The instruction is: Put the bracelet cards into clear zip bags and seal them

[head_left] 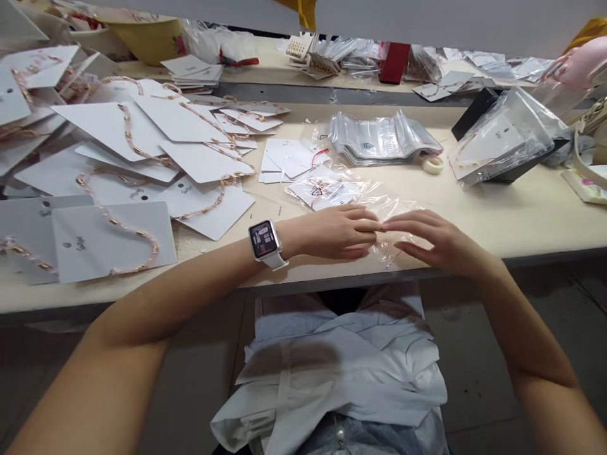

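Observation:
My left hand [339, 232], with a watch on its wrist, lies flat with fingers stretched to the right over a clear plastic bag [386, 199] near the table's front edge. Facing it, my right hand [431, 240] has its thumb apart from its fingers, and its fingertips meet those of my left hand above the bag. Just behind my left hand, a white card [327, 188] shows through clear plastic. To the left, white cards [114, 243] carrying pink and gold beaded strands are piled up.
A stack of clear plastic bags [384, 136] lies behind my hands, with a tape roll [432, 165] beside it. Small white cards [289, 158] sit to its left. At right, a bagged card [497, 142] leans on a black stand [512, 167]. A yellow bowl [145, 41] stands at back left.

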Demonstrator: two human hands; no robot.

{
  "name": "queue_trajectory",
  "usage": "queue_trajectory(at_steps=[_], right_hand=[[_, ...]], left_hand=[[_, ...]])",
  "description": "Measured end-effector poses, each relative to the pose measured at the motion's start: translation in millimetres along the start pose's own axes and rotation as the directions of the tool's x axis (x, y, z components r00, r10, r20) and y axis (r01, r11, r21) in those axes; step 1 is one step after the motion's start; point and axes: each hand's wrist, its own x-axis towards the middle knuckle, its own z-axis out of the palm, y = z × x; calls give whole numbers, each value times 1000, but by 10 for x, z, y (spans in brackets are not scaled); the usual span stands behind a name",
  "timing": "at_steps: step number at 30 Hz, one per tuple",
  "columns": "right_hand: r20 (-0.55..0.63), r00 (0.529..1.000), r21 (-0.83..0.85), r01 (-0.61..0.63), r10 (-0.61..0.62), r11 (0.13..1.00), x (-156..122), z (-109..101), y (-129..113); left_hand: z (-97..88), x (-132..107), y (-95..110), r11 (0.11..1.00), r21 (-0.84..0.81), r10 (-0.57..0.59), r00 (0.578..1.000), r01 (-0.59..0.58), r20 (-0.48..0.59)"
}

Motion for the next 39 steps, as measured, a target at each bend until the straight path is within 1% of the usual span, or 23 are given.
queue_trajectory(at_steps=[2, 4, 8, 16, 22, 24, 27, 31, 33, 35, 39], right_hand=[[-54, 998, -42, 22, -24, 999, -157, 83, -59], [-90, 995, -39, 31, -34, 999, -272, 152, -87], [-71, 997, -13, 25, -25, 1000, -414, 229, -118], [-125, 990, -101, 58, -71, 993, -477, 263, -209], [-166, 978, -128, 110, -130, 986, -509, 282, -224], [-161, 981, -113, 90, -108, 990, -537, 283, -213], [-142, 989, -72, 18, -29, 997, -561, 272, -206], [-99, 994, -33, -56, 53, 998, -536, 246, -230], [-101, 992, -34, -85, 81, 996, -517, 237, -246], [-107, 990, -39, -96, 91, 995, -508, 226, -258], [-72, 995, -34, -78, 75, 996, -526, 201, -267]], left_hand=[[14, 21, 39, 999, 3, 37, 999, -37, 11], [22, 42, 76, 997, 9, 72, 997, -72, 42], [12, 55, 110, 996, 15, 91, 990, -93, 107], [-43, 80, 191, 998, 4, 54, 977, -56, 207], [-61, 115, 195, 998, -30, 55, 970, -49, 236], [-64, 118, 183, 998, -40, 47, 970, -39, 239], [-70, 117, 175, 998, -53, 38, 970, -26, 241], [-68, 115, 186, 997, -75, 20, 968, -1, 249], [-63, 114, 193, 996, -90, 6, 969, 16, 246], [-58, 111, 197, 993, -112, -3, 972, 30, 234], [-44, 102, 192, 987, -153, -14, 978, 46, 206]])
